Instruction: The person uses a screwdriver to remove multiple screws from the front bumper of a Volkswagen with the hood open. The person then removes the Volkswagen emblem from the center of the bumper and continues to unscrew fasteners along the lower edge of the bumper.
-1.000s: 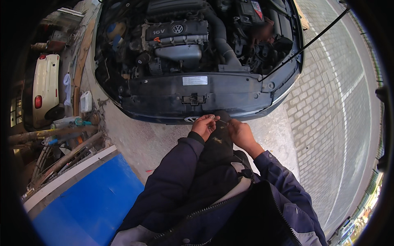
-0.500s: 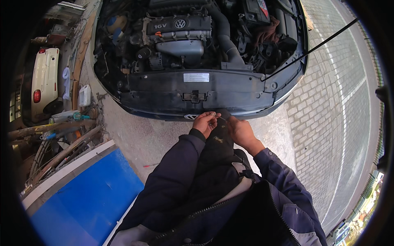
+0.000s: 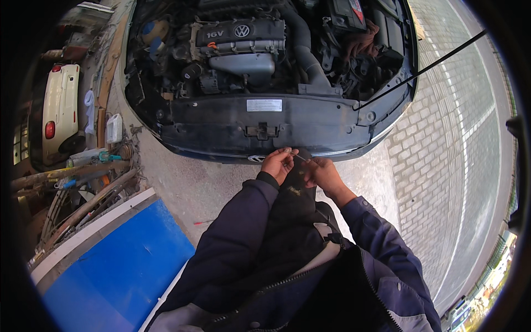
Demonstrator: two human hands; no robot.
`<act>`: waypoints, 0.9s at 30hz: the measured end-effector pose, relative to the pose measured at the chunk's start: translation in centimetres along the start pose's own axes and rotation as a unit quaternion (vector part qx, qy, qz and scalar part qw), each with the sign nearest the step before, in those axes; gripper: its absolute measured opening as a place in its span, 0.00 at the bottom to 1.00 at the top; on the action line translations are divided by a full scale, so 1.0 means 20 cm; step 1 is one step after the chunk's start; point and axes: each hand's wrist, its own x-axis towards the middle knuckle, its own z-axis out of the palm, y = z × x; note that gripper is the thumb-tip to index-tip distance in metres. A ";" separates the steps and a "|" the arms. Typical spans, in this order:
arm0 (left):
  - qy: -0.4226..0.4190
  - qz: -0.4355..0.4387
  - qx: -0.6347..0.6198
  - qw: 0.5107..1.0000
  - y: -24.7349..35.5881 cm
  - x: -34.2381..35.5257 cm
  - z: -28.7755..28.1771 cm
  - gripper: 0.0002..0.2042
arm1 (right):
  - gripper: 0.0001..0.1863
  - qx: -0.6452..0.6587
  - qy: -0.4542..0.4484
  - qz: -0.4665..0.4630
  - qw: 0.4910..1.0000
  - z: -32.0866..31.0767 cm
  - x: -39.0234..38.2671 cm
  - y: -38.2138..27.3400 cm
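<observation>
In front of the car's nose, over my raised dark trouser leg [image 3: 292, 193], my two hands are close together. My right hand [image 3: 328, 178] is closed around a thin metal rod [image 3: 300, 157], whose bare end points toward the left hand. The rest of it is hidden in my fingers, so its kind cannot be made out. My left hand [image 3: 279, 165] is pinched at the fingertips, near the tip of the rod. Whatever sits in that pinch is too small to name. Just beyond is the front panel [image 3: 213, 124] of the car, below the uncovered engine [image 3: 243, 36].
A black prop rod [image 3: 426, 69] slants up from the panel's right side. Scrap parts and poles [image 3: 83, 205] lie at the left, with a white jug [image 3: 114, 129] and a cream car tail panel [image 3: 61, 110]. A blue board [image 3: 121, 265] is at lower left. Paving stretches along the right.
My right hand has turned and its fingers have shifted, so more of the thin metal rod shows between my hands. My left hand stays nearly in place, still pinched.
</observation>
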 end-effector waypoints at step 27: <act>0.089 0.027 0.022 0.995 0.12 0.41 -0.05 0.05 | 0.10 -0.461 0.072 -0.084 0.881 0.23 0.53 -0.02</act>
